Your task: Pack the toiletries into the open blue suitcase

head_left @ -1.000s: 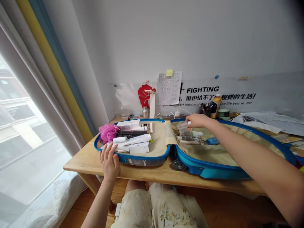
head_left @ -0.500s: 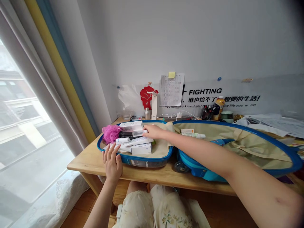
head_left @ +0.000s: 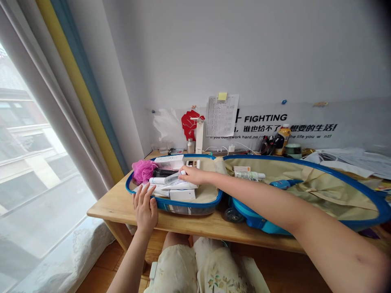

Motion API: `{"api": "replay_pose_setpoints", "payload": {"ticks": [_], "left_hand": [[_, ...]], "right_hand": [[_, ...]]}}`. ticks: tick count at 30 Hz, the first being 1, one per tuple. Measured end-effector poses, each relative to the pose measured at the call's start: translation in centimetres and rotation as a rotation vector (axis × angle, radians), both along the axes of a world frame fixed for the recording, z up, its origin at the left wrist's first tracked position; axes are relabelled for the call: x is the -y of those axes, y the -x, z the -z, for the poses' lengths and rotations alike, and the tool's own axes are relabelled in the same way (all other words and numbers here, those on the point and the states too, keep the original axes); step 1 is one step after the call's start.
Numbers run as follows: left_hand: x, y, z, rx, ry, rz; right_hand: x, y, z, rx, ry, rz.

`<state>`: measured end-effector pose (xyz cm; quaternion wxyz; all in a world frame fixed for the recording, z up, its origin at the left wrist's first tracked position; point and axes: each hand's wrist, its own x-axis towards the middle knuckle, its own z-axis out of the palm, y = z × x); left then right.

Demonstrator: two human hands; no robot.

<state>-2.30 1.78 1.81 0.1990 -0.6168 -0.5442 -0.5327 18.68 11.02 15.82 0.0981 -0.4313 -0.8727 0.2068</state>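
A blue-rimmed suitcase lies open on the wooden desk. My left hand (head_left: 145,208) rests on the near left rim (head_left: 166,203) of its left half, fingers spread. Inside that half, my right hand (head_left: 193,176) pinches a clear, white-capped tube (head_left: 173,179) by its capped end, above the other toiletries. Around it lie a pink bath puff (head_left: 143,171), a white box (head_left: 169,162), a black bottle (head_left: 161,173), a white-capped tube (head_left: 157,180), a small white box (head_left: 182,194) and a pack of brown-tipped sticks (head_left: 193,164).
The suitcase's right half holds a small orange-white box (head_left: 242,169), a clear bottle (head_left: 249,175) and a blue bottle (head_left: 282,184). Behind stand a desk lamp (head_left: 199,136), a yellow-labelled bottle (head_left: 282,138) and a green jar (head_left: 293,150). Papers (head_left: 345,162) cover the desk's right side.
My right hand has moved slightly towards me and left with the clear tube, which now lies over the near items. The pack of brown-tipped sticks has come into view. My left hand stays put.
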Motion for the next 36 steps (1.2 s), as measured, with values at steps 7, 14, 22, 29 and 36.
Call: {"api": "replay_pose_setpoints", "payload": {"ticks": [7,14,22,29,36], "left_hand": [[0.0,0.0,-0.2,-0.021,-0.034,-0.004],[0.0,0.0,-0.1,-0.038,-0.057,-0.009],[-0.1,0.0,0.1,-0.025,-0.045,-0.010],[-0.1,0.0,0.0,-0.039,-0.048,-0.013],[0.0,0.1,0.0,-0.030,-0.032,-0.020]], "right_hand": [[0.6,0.1,0.4,-0.104,0.068,-0.104],[1.7,-0.4,0.1,-0.231,0.207,-0.174],[0.3,-0.5,0.7,-0.260,0.131,0.078],[0.1,-0.5,1.5,-0.143,-0.031,0.100],[0.3,-0.4,0.9,-0.101,-0.121,0.012]]}}
